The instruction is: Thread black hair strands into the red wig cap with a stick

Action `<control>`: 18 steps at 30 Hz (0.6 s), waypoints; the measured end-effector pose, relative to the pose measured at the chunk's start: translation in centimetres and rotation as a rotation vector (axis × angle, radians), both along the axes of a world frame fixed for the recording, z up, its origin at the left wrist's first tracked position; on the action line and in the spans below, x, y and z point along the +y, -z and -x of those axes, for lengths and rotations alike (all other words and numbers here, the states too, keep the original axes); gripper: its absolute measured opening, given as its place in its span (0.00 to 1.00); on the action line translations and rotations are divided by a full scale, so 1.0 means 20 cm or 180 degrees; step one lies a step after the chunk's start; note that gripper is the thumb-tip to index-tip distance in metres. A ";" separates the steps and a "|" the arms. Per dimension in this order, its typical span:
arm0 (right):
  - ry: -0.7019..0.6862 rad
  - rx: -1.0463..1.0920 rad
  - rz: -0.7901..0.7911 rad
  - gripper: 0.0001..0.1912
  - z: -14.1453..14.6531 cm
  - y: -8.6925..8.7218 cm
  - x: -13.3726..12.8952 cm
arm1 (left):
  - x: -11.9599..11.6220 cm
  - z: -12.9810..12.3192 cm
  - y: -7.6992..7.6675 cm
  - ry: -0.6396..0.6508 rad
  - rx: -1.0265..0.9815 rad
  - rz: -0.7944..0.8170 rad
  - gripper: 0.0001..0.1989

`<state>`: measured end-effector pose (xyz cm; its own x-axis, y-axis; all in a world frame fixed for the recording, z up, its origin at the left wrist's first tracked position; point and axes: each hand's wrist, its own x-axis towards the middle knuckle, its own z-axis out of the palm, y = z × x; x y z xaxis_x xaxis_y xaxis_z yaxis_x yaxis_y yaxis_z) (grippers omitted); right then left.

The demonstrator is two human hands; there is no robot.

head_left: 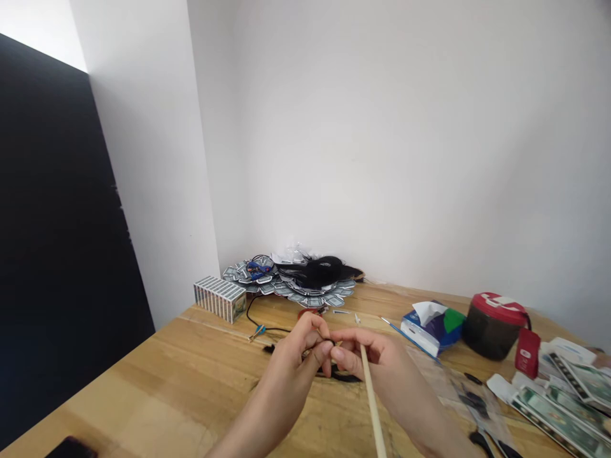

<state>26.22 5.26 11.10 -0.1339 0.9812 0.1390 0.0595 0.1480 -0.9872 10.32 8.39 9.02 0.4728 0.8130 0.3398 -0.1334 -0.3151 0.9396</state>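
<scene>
Fingertips meet in front of me over the wooden table. My left hand (296, 362) is closed in a pinch on a thin black strand (328, 341), which looks like cord or hair. Close against it, my right hand (377, 357) is also closed, its thumb and forefinger at the same strand. A pale wooden stick (371, 401) lies along the right hand's fingers and slants down toward me. Beneath the hands, a black bundle (344, 376) rests on the table, partly hidden by the fingers.
Card-like sheets (334, 296) bear black hair-like material (319, 272) by the wall. A row of small boxes (219, 298) stands left of them. Right are a tissue pack (432, 327), a red-and-black round case (494, 326), scissors (489, 439) and green-white packs (558, 413).
</scene>
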 end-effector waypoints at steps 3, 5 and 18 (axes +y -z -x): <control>-0.0062 -0.0049 -0.0002 0.15 0.00 0.00 0.00 | 0.00 0.00 0.00 0.0140 0.0026 0.0025 0.07; -0.0054 -0.0104 -0.0004 0.14 -0.01 0.00 -0.01 | 0.00 0.01 0.00 0.0181 0.0067 0.0003 0.07; 0.0552 -0.0882 -0.0498 0.14 -0.01 -0.06 -0.07 | -0.06 0.03 -0.07 -0.0453 0.1041 -0.0851 0.15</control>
<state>26.38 3.84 12.38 -0.0211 0.9623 0.2711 0.3591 0.2604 -0.8962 9.73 7.28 10.35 0.4801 0.7817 0.3981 0.2195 -0.5464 0.8082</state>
